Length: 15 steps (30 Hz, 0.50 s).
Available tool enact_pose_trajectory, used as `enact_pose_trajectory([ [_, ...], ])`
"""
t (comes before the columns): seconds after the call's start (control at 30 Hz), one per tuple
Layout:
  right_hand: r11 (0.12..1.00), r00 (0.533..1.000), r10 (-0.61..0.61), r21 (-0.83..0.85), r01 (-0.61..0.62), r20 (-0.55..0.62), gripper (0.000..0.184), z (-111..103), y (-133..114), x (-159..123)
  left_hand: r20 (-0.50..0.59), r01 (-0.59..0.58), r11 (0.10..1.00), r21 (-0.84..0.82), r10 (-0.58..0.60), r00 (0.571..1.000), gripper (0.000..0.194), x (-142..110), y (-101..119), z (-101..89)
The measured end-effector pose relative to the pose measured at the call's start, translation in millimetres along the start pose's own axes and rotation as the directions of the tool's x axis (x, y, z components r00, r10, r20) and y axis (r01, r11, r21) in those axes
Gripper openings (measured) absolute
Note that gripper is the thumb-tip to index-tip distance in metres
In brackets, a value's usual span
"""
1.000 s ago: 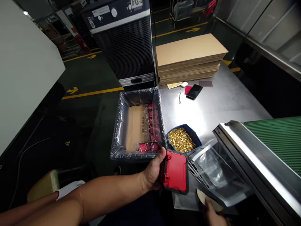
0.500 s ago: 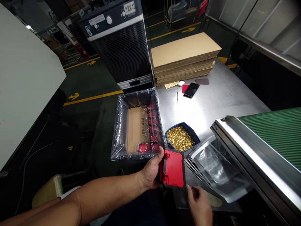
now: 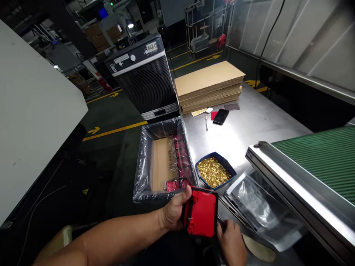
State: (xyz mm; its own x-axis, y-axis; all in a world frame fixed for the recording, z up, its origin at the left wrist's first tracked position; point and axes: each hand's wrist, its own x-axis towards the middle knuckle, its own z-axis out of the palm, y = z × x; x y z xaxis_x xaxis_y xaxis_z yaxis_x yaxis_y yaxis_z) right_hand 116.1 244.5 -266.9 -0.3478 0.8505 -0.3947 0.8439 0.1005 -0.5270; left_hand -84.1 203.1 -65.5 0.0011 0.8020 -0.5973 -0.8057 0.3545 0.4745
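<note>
My left hand [image 3: 174, 211] grips a red plastic case [image 3: 204, 214] with black edges by its left side, thumb on top. Its flat red face is turned up towards me, above the table's near edge. Just right of the case, my right hand [image 3: 232, 242] is low with its fingers curled; whatever they hold, if anything, is dark and hidden. Beyond the case stands a blue tub [image 3: 232, 169] full of small gold-coloured metal pieces [image 3: 213, 173]. To the left, a plastic-lined crate [image 3: 142, 162] contains a cardboard sheet [image 3: 161, 162] and several red cases [image 3: 172, 185] along its right and near sides.
A cardboard stack [image 3: 208, 83] sits on the metal table [image 3: 241, 129], with a phone [image 3: 221, 116] before it. At right are a green ribbed conveyor belt [image 3: 321, 155] and clear plastic bags [image 3: 252, 203]. An air cooler [image 3: 146, 81] stands behind the crate.
The view has tilted up, so most things sit lower. My left hand still holds the red case, now turned slightly. My right hand has stayed beside it, its fingers more curled.
</note>
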Motion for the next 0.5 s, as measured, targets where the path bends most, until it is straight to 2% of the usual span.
enact_pose_trajectory([
  [0.07,0.995,0.999,0.032,0.092,-0.032,0.002,0.050,-1.9,1.4,-1.9,0.039,-0.031,0.999,0.038,0.029,0.999,0.098,-1.4,4.7,4.4],
  [0.13,0.975,0.998,0.061,0.212,-0.060,0.001,0.056,-5.8,1.1,-4.5,0.110,-0.142,0.967,0.212,0.121,0.987,0.094,-3.3,11.6,9.5],
  [0.2,0.935,0.996,0.088,0.343,-0.087,0.014,0.063,-13.3,-0.2,-8.7,0.229,-0.309,0.816,0.488,0.223,0.948,0.091,-4.6,18.7,13.2],
  [0.27,0.890,0.993,0.116,0.440,-0.118,0.032,0.069,-27.0,-2.5,-15.5,0.335,-0.423,0.637,0.645,0.262,0.905,0.089,-4.4,23.8,14.8],
  [0.3,0.869,0.990,0.132,0.475,-0.138,0.046,0.072,-36.7,-4.6,-20.2,0.369,-0.454,0.587,0.670,0.267,0.890,0.088,-3.8,25.1,15.1],
  [0.4,0.786,0.976,0.205,0.582,-0.208,0.072,0.075,-77.3,-20.1,-39.9,0.406,-0.482,0.562,0.672,0.264,0.875,0.089,-1.7,24.7,16.2],
  [0.5,0.658,0.964,0.263,0.738,-0.146,-0.043,0.068,-126.2,-54.9,-66.8,0.418,-0.492,0.519,0.699,0.261,0.870,0.090,-0.6,21.5,19.8],
])
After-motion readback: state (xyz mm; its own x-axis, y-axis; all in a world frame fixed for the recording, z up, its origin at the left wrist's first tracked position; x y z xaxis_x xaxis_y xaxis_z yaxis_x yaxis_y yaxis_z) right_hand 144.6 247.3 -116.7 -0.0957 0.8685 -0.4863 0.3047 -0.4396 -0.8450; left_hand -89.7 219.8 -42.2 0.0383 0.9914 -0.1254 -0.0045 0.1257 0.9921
